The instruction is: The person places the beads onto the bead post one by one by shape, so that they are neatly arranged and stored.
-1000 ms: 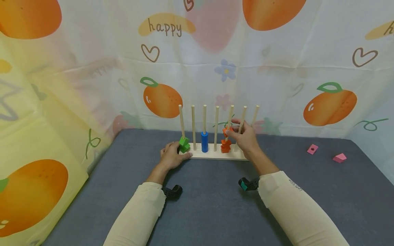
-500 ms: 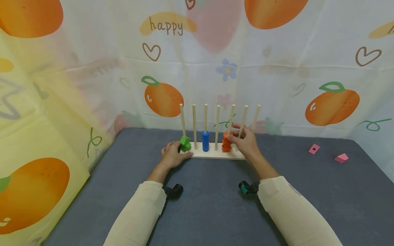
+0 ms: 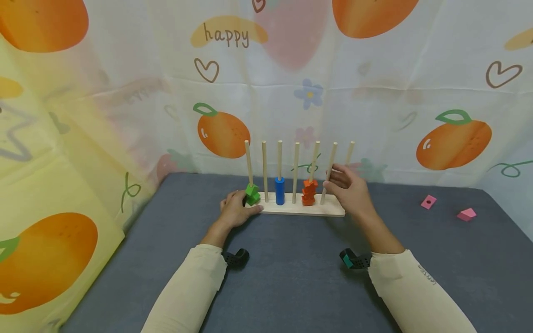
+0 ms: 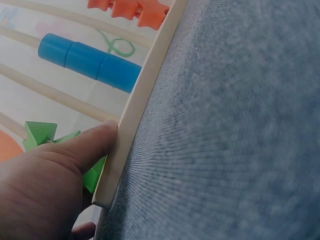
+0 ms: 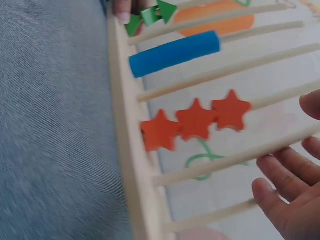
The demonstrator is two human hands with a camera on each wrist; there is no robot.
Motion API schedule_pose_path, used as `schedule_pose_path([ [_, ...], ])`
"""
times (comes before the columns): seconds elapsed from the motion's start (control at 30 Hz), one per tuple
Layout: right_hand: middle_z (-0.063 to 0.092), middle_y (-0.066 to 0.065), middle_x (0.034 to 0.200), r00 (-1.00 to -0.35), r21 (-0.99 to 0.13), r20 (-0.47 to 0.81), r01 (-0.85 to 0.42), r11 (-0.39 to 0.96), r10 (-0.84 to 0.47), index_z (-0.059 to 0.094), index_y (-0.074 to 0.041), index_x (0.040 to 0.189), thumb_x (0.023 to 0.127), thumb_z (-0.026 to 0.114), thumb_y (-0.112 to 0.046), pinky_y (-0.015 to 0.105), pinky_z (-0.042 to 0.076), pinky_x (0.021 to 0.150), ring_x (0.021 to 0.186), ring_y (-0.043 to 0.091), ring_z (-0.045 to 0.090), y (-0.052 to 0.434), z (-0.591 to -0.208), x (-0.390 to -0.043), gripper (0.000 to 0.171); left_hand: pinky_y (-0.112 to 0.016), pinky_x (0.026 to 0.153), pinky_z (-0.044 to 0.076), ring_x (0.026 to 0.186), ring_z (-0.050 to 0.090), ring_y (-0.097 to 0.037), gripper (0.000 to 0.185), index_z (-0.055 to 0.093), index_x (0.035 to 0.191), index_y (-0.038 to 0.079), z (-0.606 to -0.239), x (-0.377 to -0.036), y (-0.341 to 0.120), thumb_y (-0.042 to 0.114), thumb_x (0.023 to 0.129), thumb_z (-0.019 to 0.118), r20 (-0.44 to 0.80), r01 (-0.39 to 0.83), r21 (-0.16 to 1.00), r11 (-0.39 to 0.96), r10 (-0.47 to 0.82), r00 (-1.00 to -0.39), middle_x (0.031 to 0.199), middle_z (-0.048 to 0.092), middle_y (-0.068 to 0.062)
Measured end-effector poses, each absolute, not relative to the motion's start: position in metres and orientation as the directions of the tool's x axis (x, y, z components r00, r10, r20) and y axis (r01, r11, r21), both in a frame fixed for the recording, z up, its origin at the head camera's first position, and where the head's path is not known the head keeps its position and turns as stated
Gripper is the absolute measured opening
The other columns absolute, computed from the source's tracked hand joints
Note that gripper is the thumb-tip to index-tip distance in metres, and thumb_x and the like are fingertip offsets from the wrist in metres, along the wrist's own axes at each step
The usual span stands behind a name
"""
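Note:
A wooden peg stand [image 3: 329, 209] with several upright rods stands on the table. My left hand [image 3: 235, 210] grips the left end of its base, thumb along the front edge. Right beside that hand, green triangular blocks [image 3: 252, 194] sit on the leftmost rod. The middle-left rod carries a stack of blue cylinders [image 3: 280, 191]. Three orange star blocks [image 5: 195, 120] are stacked on another rod, low against the base. To the right of the stars, my right hand [image 3: 352, 192] holds no block, its fingers spread loosely beside the bare right rods.
Two pink blocks lie on the dark grey table [image 3: 287, 286] to the right: a square-looking one with a hole [image 3: 428, 202] and a triangular one [image 3: 467, 214]. A fruit-printed cloth [image 3: 374, 92] hangs right behind the stand.
My right hand lowered the top orange star down its rod onto the others, let it go and moved off to the right. My left hand has stayed on the base.

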State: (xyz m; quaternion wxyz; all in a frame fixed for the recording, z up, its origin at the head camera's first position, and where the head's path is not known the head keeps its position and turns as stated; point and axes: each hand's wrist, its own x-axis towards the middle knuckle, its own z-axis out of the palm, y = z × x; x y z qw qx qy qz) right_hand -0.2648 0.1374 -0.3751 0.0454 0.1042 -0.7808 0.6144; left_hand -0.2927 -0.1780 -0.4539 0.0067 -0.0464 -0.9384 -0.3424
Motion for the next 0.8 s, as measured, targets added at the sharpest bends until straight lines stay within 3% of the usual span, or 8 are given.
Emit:
schedule_pose_path([
  [0.1, 0.053, 0.015, 0.135, -0.963, -0.930, 0.240, -0.263, 0.255, -0.120, 0.044, -0.006, 0.144, 0.094, 0.065, -0.016, 0.041, 0.044, 0.094, 0.121, 0.029, 0.052, 0.144, -0.369, -0.258, 0.055, -0.051, 0.101, 0.015, 0.131, 0.032, -0.033, 0.061, 0.056, 0.132, 0.008, -0.454, -0.293, -0.178, 0.042, 0.084, 0.074, 0.045, 0.091, 0.641, 0.762, 0.082, -0.996, 0.137, 0.050, -0.015],
  [0.27, 0.057, 0.013, 0.129, -0.934, -0.878, 0.332, -0.358, 0.318, -0.133, 0.048, -0.007, 0.141, 0.094, 0.065, -0.017, 0.028, 0.048, 0.086, 0.113, 0.026, 0.058, 0.156, -0.359, -0.245, 0.050, -0.051, 0.102, 0.015, 0.131, 0.032, -0.033, 0.062, 0.056, 0.132, 0.007, -0.455, -0.294, -0.179, 0.042, 0.084, 0.074, 0.047, 0.092, 0.641, 0.762, 0.081, -0.996, 0.137, 0.050, -0.015],
  [0.47, 0.062, 0.012, 0.117, -0.872, -0.790, 0.474, -0.483, 0.377, -0.123, 0.054, -0.003, 0.134, 0.093, 0.065, -0.007, 0.020, 0.046, 0.081, 0.102, 0.013, 0.060, 0.178, -0.346, -0.233, 0.043, -0.051, 0.101, 0.015, 0.131, 0.032, -0.033, 0.062, 0.056, 0.133, 0.007, -0.457, -0.294, -0.178, 0.042, 0.084, 0.074, 0.049, 0.097, 0.646, 0.758, 0.085, -0.995, 0.136, 0.051, -0.015],
  [0.63, 0.065, 0.003, 0.109, -0.829, -0.758, 0.559, -0.524, 0.389, -0.027, 0.058, -0.002, 0.130, 0.090, 0.066, 0.000, 0.018, 0.046, 0.080, 0.098, 0.009, 0.061, 0.201, -0.334, -0.229, 0.041, -0.051, 0.102, 0.014, 0.131, 0.031, -0.033, 0.064, 0.054, 0.134, 0.006, -0.455, -0.293, -0.177, 0.042, 0.084, 0.074, 0.043, 0.095, 0.646, 0.757, 0.088, -0.995, 0.137, 0.050, -0.016],
  [0.8, 0.067, 0.002, 0.104, -0.794, -0.762, 0.596, -0.512, 0.396, 0.121, 0.062, -0.004, 0.126, 0.089, 0.066, 0.001, 0.018, 0.045, 0.080, 0.096, 0.011, 0.061, 0.228, -0.324, -0.228, 0.038, -0.051, 0.102, 0.014, 0.130, 0.032, -0.034, 0.065, 0.054, 0.134, 0.006, -0.455, -0.292, -0.177, 0.042, 0.084, 0.074, 0.044, 0.091, 0.649, 0.756, 0.083, -0.996, 0.137, 0.049, -0.017],
])
